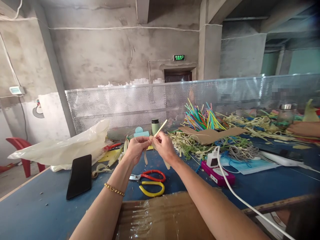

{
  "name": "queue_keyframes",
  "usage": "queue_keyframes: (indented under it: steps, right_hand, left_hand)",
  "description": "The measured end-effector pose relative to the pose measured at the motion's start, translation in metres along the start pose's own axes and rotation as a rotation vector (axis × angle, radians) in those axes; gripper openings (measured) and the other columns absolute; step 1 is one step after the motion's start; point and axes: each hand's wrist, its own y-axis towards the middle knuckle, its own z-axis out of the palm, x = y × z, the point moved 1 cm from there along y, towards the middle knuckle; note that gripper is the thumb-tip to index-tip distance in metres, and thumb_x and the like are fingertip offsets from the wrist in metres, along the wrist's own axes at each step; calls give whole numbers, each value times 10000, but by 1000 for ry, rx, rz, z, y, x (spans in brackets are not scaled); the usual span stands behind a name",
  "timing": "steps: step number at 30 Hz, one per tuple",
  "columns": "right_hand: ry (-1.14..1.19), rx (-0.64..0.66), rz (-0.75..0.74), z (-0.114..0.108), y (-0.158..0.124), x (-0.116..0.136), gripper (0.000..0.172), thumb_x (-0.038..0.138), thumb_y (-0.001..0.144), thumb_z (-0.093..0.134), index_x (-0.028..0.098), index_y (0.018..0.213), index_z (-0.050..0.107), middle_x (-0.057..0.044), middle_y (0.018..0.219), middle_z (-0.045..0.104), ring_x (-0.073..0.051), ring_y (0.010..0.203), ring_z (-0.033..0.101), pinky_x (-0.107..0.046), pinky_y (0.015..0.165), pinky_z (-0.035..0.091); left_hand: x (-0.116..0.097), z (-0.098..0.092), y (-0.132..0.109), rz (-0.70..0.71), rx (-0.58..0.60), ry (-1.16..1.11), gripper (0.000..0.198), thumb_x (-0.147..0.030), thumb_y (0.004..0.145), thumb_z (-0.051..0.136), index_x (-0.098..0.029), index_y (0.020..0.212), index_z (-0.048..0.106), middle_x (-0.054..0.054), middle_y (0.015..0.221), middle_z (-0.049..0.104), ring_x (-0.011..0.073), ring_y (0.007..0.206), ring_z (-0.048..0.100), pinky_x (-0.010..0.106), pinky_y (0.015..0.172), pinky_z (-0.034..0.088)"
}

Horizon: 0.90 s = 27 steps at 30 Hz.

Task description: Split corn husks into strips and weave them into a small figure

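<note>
In front of me, above the blue table (50,213), both hands meet with closed fingertips. My right hand (163,147) pinches a thin pale-yellow stick (162,127) that points up to the right. My left hand (136,149) pinches a tan strip at the base of the stick, and a loose end of tan strip (145,159) hangs beneath the fingers. Exactly how strip and stick join is hidden by the fingertips. Below the hands lie scissors (153,172) with one red and one yellow handle, touched by neither hand.
A black phone (79,176) and plastic bag (67,146) lie left. Behind stand a green bottle (155,127) and colourful pipe cleaners (202,116). To the right are a purple power strip (220,175), white cable and another person's hand (303,129). Cardboard (162,220) lies nearest me.
</note>
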Motion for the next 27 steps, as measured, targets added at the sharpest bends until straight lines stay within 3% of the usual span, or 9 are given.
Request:
queue_keyframes:
  steps: [4,9,12,16,19,22,27]
  right_hand:
    - [52,35,58,-3,3,-3,200,335,815,545,166,711,567,-16,664,604,-141,615,539,-251,581,375]
    - [277,205,243,-3,2,-4,243,369,759,608,133,704,627,-18,641,608,-129,589,526,-256,577,399]
    - [371,261,281,-2,1,-2,209,334,694,671,128,717,642,-5,634,610,-112,570,513,-248,574,401]
    - [394,243,304,-2,1,-5,165,282,659,694,130,686,634,9,615,597,-100,564,504,-237,564,403]
    - [424,273,390,-6,1,-8,171,277,648,718,130,679,636,8,592,594,-93,528,492,-229,518,385]
    - [505,383,521,-10,1,-7,226,343,683,721,130,672,645,-16,578,603,-88,464,458,-224,427,315]
    - [645,422,604,-12,2,-7,188,289,677,744,128,658,648,-27,572,612,-82,447,456,-210,389,297]
  left_hand:
    - [0,-3,1,-40,-31,-29,219,-196,508,815,-92,671,712,15,565,579,60,502,416,220,491,273]
    - [-6,-4,0,-111,-59,-83,192,-167,472,803,-90,609,693,5,532,550,59,487,410,227,500,303]
    - [-7,-5,0,-112,-32,-82,186,-147,468,796,-86,617,702,13,556,568,52,487,403,223,497,302]
    - [-7,-5,-1,-116,0,-62,198,-145,489,796,-93,665,720,16,572,590,50,477,406,219,486,302]
    - [-8,-4,-3,-126,16,-41,243,-170,508,805,-90,726,732,47,606,635,83,500,483,236,509,357]
    - [-8,-4,-4,-137,63,-55,301,-192,515,817,-82,784,737,87,667,675,137,571,579,271,577,431]
    - [-8,-3,-5,-140,93,-53,273,-203,539,820,-87,773,742,99,696,685,147,600,595,281,604,453]
